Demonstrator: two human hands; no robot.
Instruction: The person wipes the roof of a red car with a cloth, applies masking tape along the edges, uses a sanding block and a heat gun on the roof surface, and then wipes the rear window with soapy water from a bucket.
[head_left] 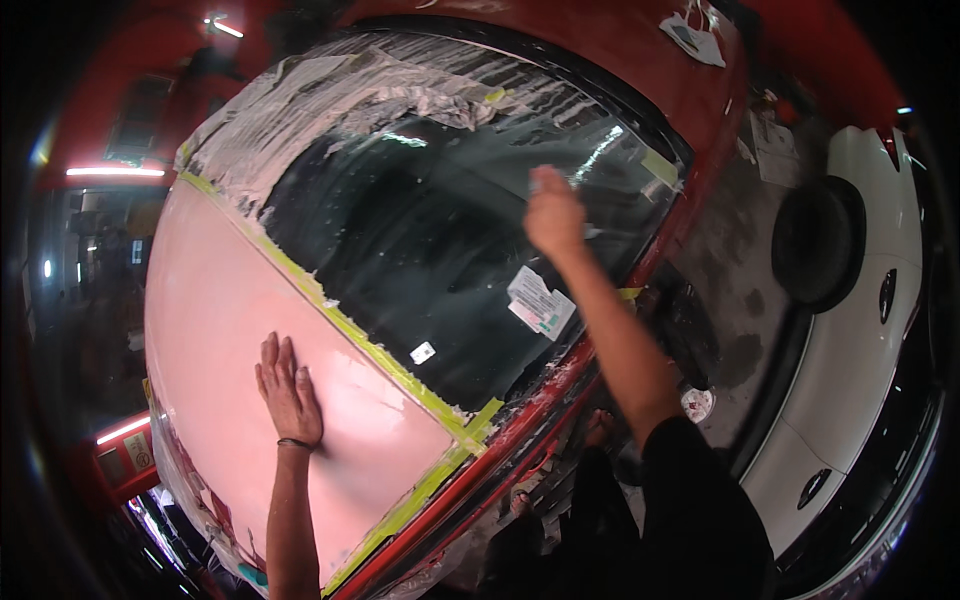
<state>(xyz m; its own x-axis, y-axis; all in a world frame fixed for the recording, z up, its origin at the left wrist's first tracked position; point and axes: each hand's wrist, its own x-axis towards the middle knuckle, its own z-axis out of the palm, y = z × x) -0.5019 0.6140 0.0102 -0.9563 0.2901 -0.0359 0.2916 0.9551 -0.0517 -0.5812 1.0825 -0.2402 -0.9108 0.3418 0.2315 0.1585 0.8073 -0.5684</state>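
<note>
Left hand [290, 392] at lower left of the frame, fingers spread flat on the pale pink sanded panel [215, 300], right hand [553, 215] at centre, fingers curled around a small pale tool against the dark windscreen [420, 250], yellow-green masking tape [330, 310] between panel and glass

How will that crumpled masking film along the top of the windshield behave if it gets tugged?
Probably floppy and very light: the masking film lies wrinkled and bunched over the glass. It may tear or stretch rather than lift whole, since its edge looks ragged. Yellow-green tape holds the lower border, so it likely resists there. The right hand is raised over the windshield; the left hand lies flat on the pink panel.
</note>
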